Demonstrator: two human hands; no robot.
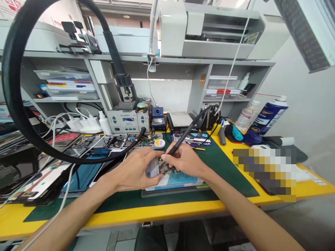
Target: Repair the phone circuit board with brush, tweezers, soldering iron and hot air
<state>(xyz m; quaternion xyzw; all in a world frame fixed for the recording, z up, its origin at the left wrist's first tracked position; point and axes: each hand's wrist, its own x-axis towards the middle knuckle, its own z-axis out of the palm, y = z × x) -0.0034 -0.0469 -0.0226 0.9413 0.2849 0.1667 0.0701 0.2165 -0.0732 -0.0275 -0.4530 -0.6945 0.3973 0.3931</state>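
Note:
In my right hand [184, 158] is a black soldering iron [187, 130], gripped like a pen and slanting up to the right. Its tip is hidden by my fingers. A small circuit board [164, 168] lies under it, and my left hand [137, 167] grips the board's left side, thumb at the near edge and fingertips at the far edge. Beneath the board is a blue and white printed sheet or pad [180, 178] on a dark perforated base [172, 191]. Much of the board is covered by my hands.
A thick black hose [13, 104] loops across the left from the grey soldering station [128, 120]. Phone parts [75, 177] crowd the left of the green mat [222, 167]. Behind stands a small hot plate [181, 120]. A spray can [272, 113] and a bottle [247, 115] stand right.

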